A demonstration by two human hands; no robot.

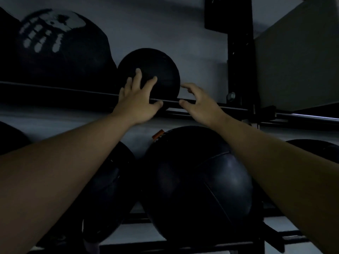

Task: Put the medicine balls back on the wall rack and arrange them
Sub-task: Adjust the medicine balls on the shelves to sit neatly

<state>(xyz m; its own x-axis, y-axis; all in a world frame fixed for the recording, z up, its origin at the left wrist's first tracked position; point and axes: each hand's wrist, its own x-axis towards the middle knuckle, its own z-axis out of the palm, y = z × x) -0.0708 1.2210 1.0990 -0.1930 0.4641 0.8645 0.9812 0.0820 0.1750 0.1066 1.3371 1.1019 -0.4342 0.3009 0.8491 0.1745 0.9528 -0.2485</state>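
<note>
A small black medicine ball point(156, 65) rests on the upper rail of the wall rack point(73, 90), against the grey wall. My left hand point(138, 97) lies flat on the ball's lower front, fingers spread. My right hand point(199, 102) hovers just right of the ball with curled, parted fingers, holding nothing and a little apart from it. To the left on the same rail sits a big black ball with white print point(60, 46). On the lower rail a large black ball point(198, 182) sits between my forearms, with another black ball point(110, 189) to its left.
A black upright post point(240, 57) of the rack stands to the right, with a bolt near the rail. A pale panel point(297, 57) fills the upper right. Parts of other dark balls show at the left edge point(11, 138) and right edge point(317, 149). The scene is dim.
</note>
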